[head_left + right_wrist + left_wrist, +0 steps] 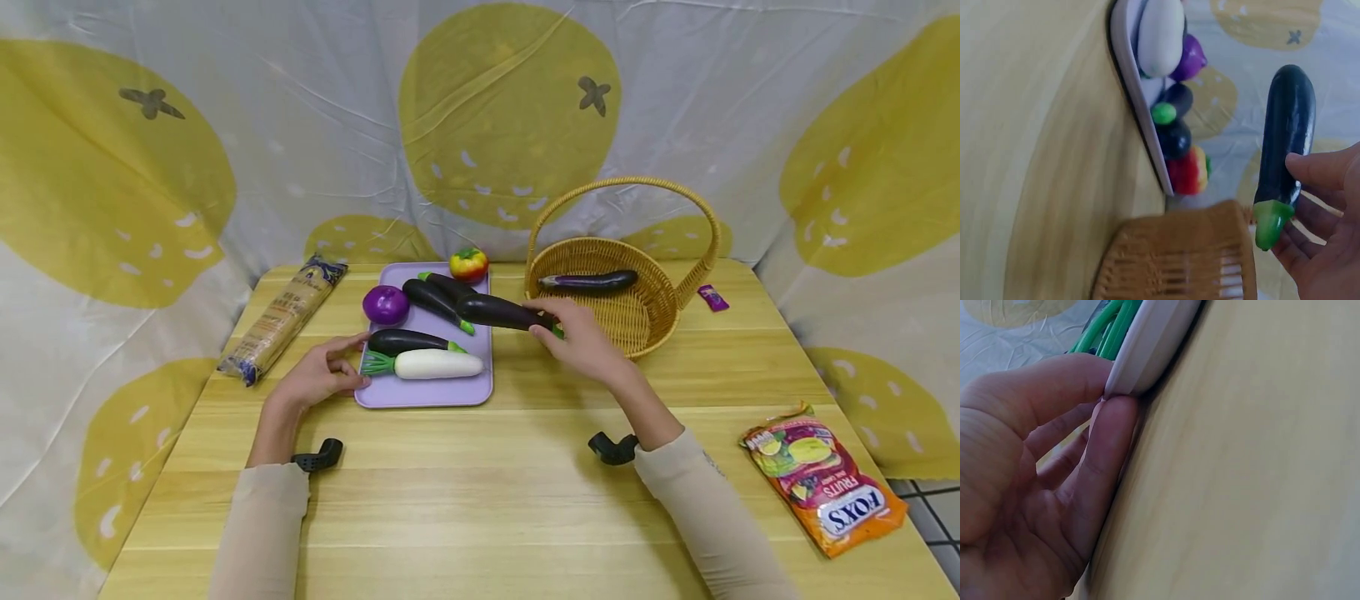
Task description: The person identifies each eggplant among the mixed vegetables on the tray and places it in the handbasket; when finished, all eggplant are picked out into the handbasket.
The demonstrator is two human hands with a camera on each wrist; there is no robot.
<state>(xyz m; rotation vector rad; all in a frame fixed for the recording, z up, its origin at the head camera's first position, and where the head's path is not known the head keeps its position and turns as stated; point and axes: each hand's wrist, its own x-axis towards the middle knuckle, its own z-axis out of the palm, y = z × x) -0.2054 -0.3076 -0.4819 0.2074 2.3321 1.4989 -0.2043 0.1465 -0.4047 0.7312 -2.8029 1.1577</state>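
In the head view my right hand [577,337] grips a dark eggplant [498,312] by its green-stemmed end, raised between the tray and the wicker basket [652,321]. Thumb and fingers close round that eggplant [1286,125] in the right wrist view. My left hand [322,372] pinches the left rim of the lilac tray [427,397]; the left wrist view shows thumb and index finger at the tray's edge [1147,356]. On the tray lie a white radish [438,364], several dark eggplants [408,341], a purple onion-like vegetable [386,306] and a red-yellow pepper [469,265].
Inside the basket lies one long purple eggplant [588,282]; its tall handle [637,181] arches above. A pack of pasta [285,317] is left of the tray. A small purple packet [712,297] lies right of the basket, and a Fox's candy bag [825,483] near the table's right edge.
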